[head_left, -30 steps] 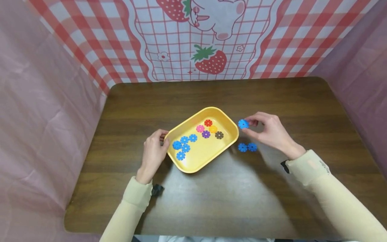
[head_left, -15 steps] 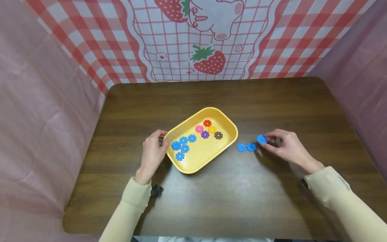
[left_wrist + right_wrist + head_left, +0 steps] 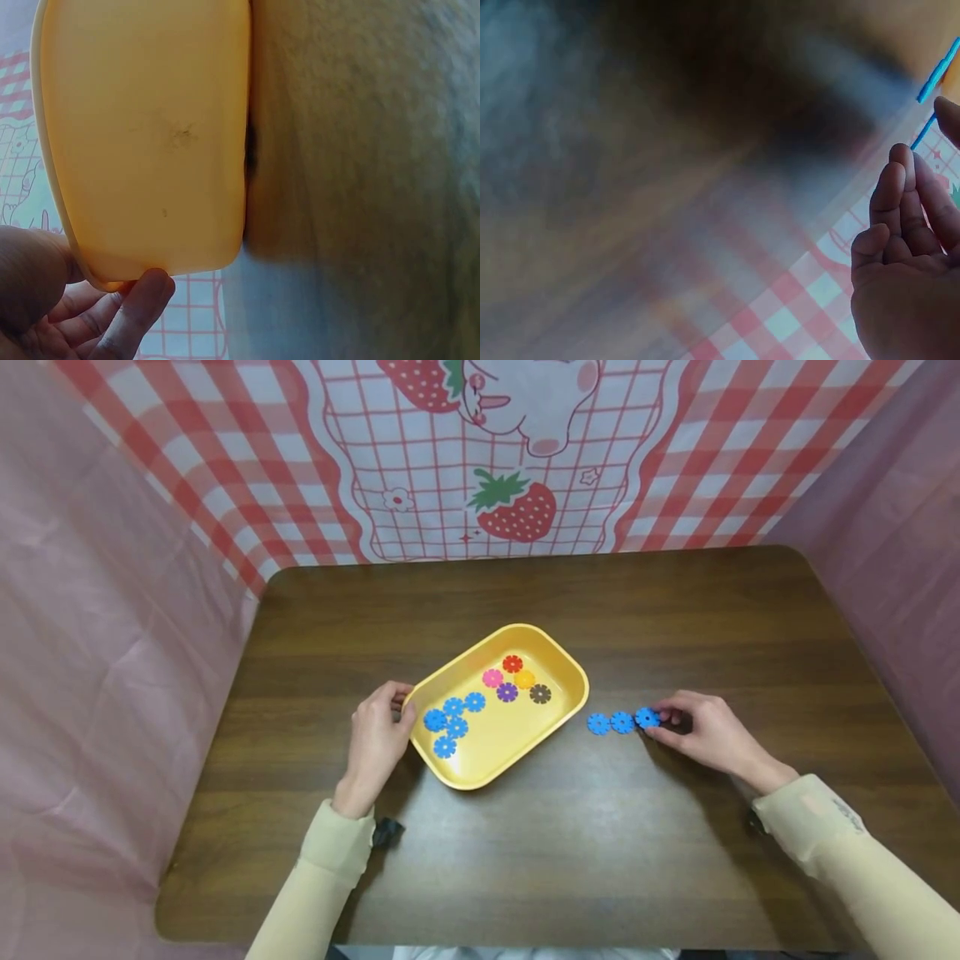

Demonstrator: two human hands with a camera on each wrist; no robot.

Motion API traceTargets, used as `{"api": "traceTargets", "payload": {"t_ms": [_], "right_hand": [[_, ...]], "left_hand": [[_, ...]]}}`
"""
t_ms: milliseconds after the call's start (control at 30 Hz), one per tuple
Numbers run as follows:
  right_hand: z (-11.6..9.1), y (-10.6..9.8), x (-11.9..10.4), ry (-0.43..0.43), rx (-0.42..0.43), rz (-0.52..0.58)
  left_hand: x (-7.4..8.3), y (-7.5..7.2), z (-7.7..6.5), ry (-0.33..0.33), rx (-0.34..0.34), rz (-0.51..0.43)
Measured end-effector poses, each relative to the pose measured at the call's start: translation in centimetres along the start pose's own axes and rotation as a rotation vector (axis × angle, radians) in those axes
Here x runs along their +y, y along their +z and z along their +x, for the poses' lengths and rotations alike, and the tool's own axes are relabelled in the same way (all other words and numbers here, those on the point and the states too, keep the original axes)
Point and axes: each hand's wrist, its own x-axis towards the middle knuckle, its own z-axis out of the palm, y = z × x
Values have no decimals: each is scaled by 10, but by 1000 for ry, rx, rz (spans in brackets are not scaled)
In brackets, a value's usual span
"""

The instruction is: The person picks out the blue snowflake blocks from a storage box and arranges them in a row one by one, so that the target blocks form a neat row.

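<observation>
My left hand (image 3: 375,737) grips the left end of a yellow plastic tray (image 3: 495,747), thumb and fingers on its rim; the left wrist view shows the tray's outer wall (image 3: 150,150) close up. To the right of the tray, my right hand (image 3: 708,733) pinches a blue snowflake disc (image 3: 647,718) between thumb and fingers, low over the table. This disc is at the right end of a row with two more blue discs, the middle one (image 3: 622,722) and the left one (image 3: 597,724). In the right wrist view the held disc (image 3: 924,132) appears edge-on.
Inside the tray lie several blue discs (image 3: 456,727) at the left, with a red (image 3: 512,664), a pink (image 3: 492,678), a yellow (image 3: 525,680), a purple (image 3: 507,692) and a brown one (image 3: 540,694). A checked strawberry cloth (image 3: 517,514) hangs behind the brown table (image 3: 525,868).
My right hand has carried the blue disc from beside the tray's right end rightward and toward me, then down to the right end of the row. My left hand stays on the tray.
</observation>
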Motion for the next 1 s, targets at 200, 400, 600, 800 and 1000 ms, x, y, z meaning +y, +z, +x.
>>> {"api": "traceTargets", "payload": {"t_ms": [200, 400, 600, 800, 1000], "right_hand": [[1, 2, 1, 0, -31, -10], [1, 2, -1, 9, -57, -9], [0, 2, -1, 11, -53, -9], [0, -2, 0, 18, -33, -21], [8, -7, -5, -2, 4, 3]], "left_hand": [[0, 0, 1, -7, -2, -2], [-2, 0, 0, -8, 0, -9], [-2, 0, 1, -11, -4, -15], [-4, 0, 2, -4, -11, -27], [-6, -2, 2, 5, -19, -56]]}}
